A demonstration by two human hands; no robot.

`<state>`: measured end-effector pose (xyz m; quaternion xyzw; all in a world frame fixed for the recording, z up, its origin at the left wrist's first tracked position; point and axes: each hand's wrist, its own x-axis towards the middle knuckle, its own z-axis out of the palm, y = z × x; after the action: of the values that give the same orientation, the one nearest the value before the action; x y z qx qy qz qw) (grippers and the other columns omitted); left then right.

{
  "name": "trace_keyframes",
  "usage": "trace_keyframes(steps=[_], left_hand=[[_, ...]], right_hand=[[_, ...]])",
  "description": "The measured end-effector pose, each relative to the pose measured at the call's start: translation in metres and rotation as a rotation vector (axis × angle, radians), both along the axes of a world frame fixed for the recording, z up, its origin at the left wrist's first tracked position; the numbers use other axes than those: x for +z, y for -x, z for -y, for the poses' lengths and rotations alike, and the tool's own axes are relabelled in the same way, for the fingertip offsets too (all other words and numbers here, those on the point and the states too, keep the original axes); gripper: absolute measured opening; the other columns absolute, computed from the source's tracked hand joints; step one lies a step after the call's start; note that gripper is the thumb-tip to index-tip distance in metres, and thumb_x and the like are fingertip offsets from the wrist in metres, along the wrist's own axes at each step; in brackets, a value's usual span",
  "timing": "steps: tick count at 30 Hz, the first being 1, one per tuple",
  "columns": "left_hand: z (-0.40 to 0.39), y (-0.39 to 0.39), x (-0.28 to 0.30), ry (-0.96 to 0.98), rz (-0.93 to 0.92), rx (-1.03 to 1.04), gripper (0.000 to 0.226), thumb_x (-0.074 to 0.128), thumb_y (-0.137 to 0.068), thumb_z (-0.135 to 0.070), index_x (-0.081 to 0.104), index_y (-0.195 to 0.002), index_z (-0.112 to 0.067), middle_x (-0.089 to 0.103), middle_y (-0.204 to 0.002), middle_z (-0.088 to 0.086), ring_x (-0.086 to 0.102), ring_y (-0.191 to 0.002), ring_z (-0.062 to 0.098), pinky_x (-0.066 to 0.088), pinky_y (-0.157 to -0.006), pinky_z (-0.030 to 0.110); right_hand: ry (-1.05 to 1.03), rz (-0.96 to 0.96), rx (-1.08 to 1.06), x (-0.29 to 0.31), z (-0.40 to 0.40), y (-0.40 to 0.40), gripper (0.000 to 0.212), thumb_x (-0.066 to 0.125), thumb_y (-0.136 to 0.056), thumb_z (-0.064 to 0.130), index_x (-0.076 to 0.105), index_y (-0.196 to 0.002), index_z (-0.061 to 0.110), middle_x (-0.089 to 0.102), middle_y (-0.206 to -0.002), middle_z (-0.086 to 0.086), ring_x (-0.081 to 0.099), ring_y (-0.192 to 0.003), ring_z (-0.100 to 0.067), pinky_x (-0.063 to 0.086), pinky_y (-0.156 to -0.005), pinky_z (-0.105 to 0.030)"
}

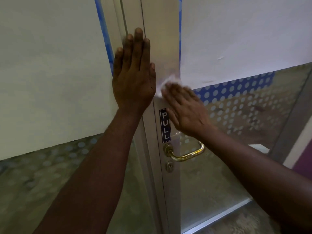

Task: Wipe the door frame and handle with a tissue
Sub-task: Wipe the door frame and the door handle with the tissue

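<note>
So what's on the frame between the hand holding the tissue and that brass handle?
In the head view, a dark vertical PULL sticker sits on the door frame, between the right hand pressing the tissue and the brass handle below.

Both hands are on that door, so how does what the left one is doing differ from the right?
The left hand lies flat and bare, fingers pointing up along the door frame; the right hand presses a white tissue to the frame, angled up and leftward. The left sits higher and looks sharp; the right is lower, just above the brass handle, and blurred. Both touch the frame, neither the handle.
</note>
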<state>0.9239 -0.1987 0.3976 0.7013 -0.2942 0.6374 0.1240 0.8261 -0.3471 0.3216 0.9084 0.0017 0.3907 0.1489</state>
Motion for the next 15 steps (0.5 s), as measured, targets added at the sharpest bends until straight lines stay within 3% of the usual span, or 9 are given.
trace_keyframes(steps=[5, 8, 11, 15], left_hand=[[0.002, 0.000, 0.000, 0.012, 0.008, 0.025, 0.051, 0.027, -0.111, -0.033, 0.033, -0.156, -0.009, 0.032, -0.162, 0.013, 0.029, -0.151, 0.031, 0.020, -0.125, 0.044], [0.004, -0.002, -0.001, 0.028, 0.030, 0.071, 0.052, 0.030, -0.111, -0.034, 0.031, -0.157, -0.010, 0.031, -0.163, 0.011, 0.028, -0.152, 0.029, 0.015, -0.125, 0.041], [0.007, -0.001, -0.004, 0.030, 0.008, 0.121, 0.056, 0.030, -0.111, -0.039, 0.026, -0.159, -0.011, 0.027, -0.165, 0.011, 0.023, -0.153, 0.027, 0.009, -0.126, 0.038], [0.009, 0.003, -0.007, 0.038, -0.033, 0.163, 0.059, 0.026, -0.110, -0.043, 0.022, -0.159, -0.010, 0.022, -0.166, 0.012, 0.019, -0.154, 0.027, 0.005, -0.126, 0.037]], right_hand=[[-0.031, 0.119, 0.022, 0.022, 0.006, -0.020, 0.064, 0.016, -0.101, 0.047, 0.009, -0.154, 0.011, 0.004, -0.162, -0.010, 0.002, -0.149, -0.020, 0.003, -0.121, -0.035], [0.097, -0.043, 0.060, -0.011, 0.018, -0.010, 0.070, 0.013, -0.100, 0.054, 0.002, -0.154, 0.011, -0.004, -0.162, -0.009, -0.007, -0.149, -0.020, -0.002, -0.120, -0.035], [0.209, -0.139, 0.094, -0.022, 0.034, 0.000, 0.070, 0.011, -0.099, 0.057, 0.003, -0.154, 0.014, -0.002, -0.162, -0.007, -0.006, -0.149, -0.019, -0.004, -0.120, -0.035], [0.096, 0.060, 0.071, 0.020, 0.033, -0.010, 0.069, 0.012, -0.099, 0.055, 0.008, -0.154, 0.013, 0.003, -0.162, -0.007, -0.001, -0.149, -0.017, 0.000, -0.120, -0.037]])
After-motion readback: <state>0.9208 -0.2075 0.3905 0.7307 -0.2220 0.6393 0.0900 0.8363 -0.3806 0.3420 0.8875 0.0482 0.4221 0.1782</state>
